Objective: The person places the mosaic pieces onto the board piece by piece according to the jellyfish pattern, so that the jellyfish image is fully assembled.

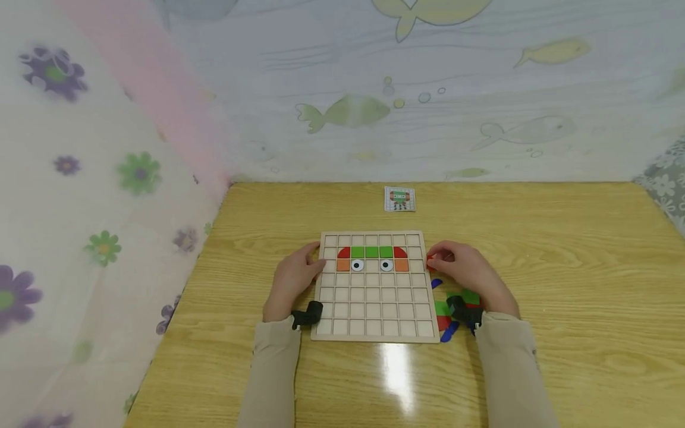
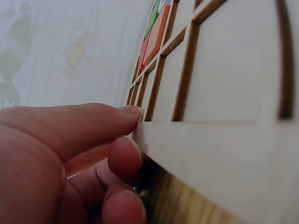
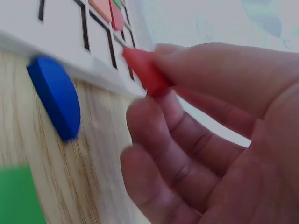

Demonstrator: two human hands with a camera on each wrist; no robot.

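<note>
A wooden grid board (image 1: 374, 310) lies on the table between both hands. Near its top sit green squares (image 1: 371, 252), red quarter-round pieces, orange squares (image 1: 343, 265) and two round eye pieces (image 1: 386, 265). With the thumb at the rim and fingers bent against the edge, my left hand (image 1: 291, 276) holds the board's left side. My right hand (image 1: 468, 268) pinches a small red piece (image 3: 145, 67) between thumb and fingers, just beside the right edge. The red piece's full outline is hidden by the fingertips. Below that hand lies a blue curved piece (image 3: 57, 97).
Loose green, red and blue pieces (image 1: 442, 309) lie along the board's right side, partly under the right wrist. A small printed picture card (image 1: 399, 199) rests on the wooden table (image 1: 578, 267) near the back wall.
</note>
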